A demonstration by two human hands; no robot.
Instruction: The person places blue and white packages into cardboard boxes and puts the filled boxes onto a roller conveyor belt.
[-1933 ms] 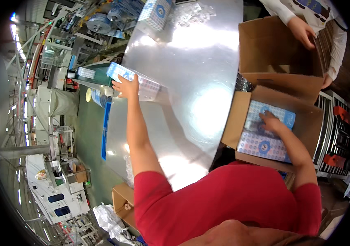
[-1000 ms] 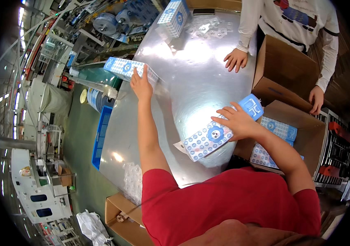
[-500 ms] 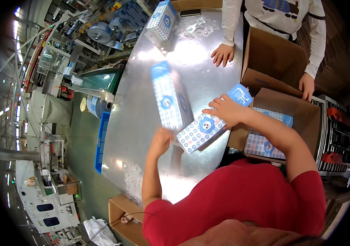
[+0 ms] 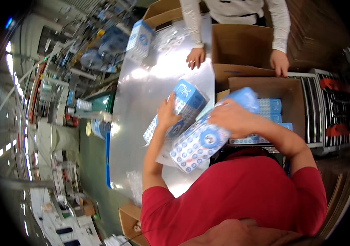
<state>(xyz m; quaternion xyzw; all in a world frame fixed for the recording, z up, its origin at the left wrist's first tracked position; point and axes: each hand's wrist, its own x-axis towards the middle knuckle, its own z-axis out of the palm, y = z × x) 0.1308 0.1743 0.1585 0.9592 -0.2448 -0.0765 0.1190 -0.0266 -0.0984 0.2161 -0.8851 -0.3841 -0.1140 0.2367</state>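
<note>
My right hand point(image 4: 233, 118) grips a blue-and-white tissue pack point(image 4: 199, 145) from above, tilted over the table's near right edge beside the carton. Its blue end is blurred by motion. Just left of it, my left hand point(image 4: 168, 114) is closed on another tissue pack point(image 4: 191, 98), fingers along its side; this one lies slanted on the metal table point(image 4: 136, 102). The two packs overlap in view, so whether they touch I cannot tell. Several more tissue packs point(image 4: 270, 105) are inside the open cardboard carton point(image 4: 290, 87) to the right.
Across the table a co-worker's hand point(image 4: 196, 58) rests on the metal; the other hand point(image 4: 280, 62) holds a second open carton point(image 4: 240, 43). Another pack point(image 4: 140, 41) stands at the far left near loose clear plastic pieces point(image 4: 171, 39). A roller conveyor point(image 4: 333, 110) runs at right.
My left hand has moved up and right onto the farther pack, which was blurred and upright before and now slants. My right hand's pack has shifted slightly nearer. The view has turned.
</note>
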